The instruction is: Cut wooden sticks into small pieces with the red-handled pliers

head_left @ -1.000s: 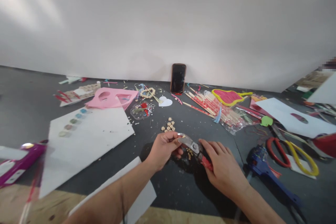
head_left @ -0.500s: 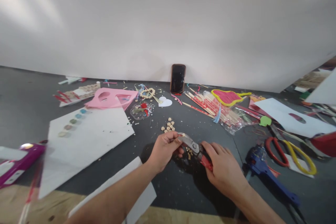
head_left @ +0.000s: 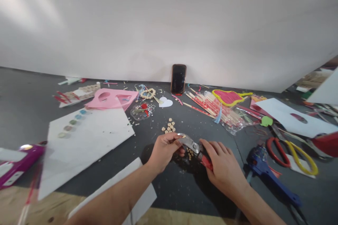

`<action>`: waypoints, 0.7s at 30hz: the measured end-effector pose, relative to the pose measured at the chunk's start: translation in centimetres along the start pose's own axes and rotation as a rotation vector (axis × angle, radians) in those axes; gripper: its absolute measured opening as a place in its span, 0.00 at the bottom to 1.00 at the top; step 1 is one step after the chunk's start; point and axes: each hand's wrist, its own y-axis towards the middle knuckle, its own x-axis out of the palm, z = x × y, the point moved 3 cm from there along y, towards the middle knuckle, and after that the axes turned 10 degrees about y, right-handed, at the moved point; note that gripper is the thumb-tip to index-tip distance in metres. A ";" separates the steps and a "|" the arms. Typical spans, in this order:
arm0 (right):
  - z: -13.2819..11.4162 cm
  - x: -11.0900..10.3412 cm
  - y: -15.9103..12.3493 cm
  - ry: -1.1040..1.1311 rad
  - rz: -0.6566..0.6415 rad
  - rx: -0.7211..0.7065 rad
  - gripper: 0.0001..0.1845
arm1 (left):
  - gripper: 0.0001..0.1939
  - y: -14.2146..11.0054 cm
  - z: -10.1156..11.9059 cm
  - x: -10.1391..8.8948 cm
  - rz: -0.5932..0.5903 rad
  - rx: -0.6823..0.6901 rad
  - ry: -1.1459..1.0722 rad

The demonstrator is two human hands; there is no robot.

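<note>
My right hand [head_left: 224, 167] is closed round the red handles of a pair of metal cutters [head_left: 192, 146], whose jaws point left. My left hand [head_left: 165, 149] pinches something small and pale at the jaw tips; I cannot make out what it is. A few small tan pieces [head_left: 189, 153] lie on the dark table just below the cutters. A cluster of small tan flower-shaped beads [head_left: 169, 126] sits a little beyond my left hand.
A blue glue gun [head_left: 266, 175] and red-and-yellow scissors [head_left: 293, 153] lie to the right. A bag of sticks [head_left: 219, 110], a phone [head_left: 179, 78] against the white board, pink foam [head_left: 112, 98] and white sheets [head_left: 87, 140] lie around. A purple tool [head_left: 18, 163] is at far left.
Both hands and the cutters stay in nearly the same place; they shifted only slightly.
</note>
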 end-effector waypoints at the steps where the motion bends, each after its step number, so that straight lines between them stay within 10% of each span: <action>1: 0.0 0.0 0.0 0.007 -0.004 0.001 0.29 | 0.10 0.0 0.0 0.0 0.002 -0.002 -0.002; 21: 0.1 -0.4 0.2 0.052 -0.040 -0.011 0.29 | 0.10 0.0 0.0 0.1 -0.046 0.002 -0.027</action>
